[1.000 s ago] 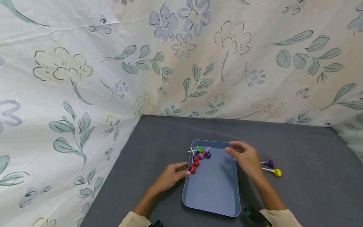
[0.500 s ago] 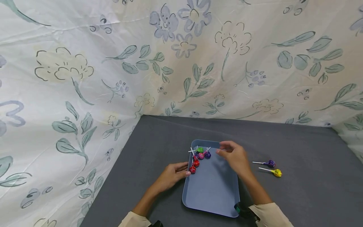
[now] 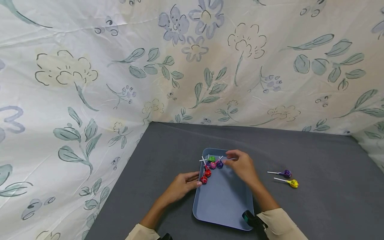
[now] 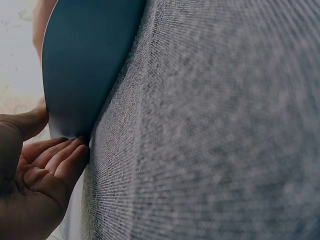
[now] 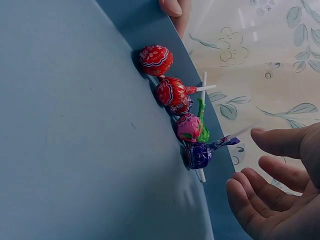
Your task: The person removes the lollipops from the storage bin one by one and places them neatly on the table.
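Note:
My left hand grips the blue-grey tray at its left rim, thumb on top and fingers against the outer wall. Several wrapped lollipops lie in the tray's far left part: two red ones, a pink lollipop, a green lollipop and a purple lollipop among them. Over the far right part of the tray hovers my right hand, fingers loosely bent. In the right wrist view its thumb and fingers are apart with nothing seen between them, close to the purple lollipop's stick.
On the dark grey cloth right of the tray lie a purple lollipop and a yellow lollipop, sticks pointing left. Floral fabric hangs behind and along the sides.
My right hand has moved left from the tray's right rim toward the lollipops in it, uncovering the sticks of the two on the cloth. The left hand and tray have stayed put.

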Action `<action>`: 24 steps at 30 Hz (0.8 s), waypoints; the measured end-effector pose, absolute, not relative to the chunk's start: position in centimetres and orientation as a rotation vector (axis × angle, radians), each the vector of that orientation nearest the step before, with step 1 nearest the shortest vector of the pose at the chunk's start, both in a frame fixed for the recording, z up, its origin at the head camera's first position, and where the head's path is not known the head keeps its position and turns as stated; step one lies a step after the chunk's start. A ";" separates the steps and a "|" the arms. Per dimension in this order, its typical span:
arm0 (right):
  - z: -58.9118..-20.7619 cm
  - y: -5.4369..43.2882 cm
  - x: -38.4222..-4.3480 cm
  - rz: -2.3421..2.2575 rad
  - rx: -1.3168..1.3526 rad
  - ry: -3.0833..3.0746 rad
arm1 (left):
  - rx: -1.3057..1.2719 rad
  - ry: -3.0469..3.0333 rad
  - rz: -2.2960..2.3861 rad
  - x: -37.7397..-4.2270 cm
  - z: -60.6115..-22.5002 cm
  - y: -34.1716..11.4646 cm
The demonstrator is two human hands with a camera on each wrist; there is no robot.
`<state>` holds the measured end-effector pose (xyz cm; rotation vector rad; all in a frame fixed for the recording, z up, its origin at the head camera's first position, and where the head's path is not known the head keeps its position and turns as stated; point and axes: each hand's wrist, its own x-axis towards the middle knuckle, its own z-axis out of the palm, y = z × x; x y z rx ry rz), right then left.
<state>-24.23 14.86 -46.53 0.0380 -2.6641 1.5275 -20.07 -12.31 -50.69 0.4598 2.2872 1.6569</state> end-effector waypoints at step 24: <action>-48.0 13.9 -25.4 1.435 0.083 -2.832 | 0.482 2.288 1.652 -19.9 -50.7 -12.4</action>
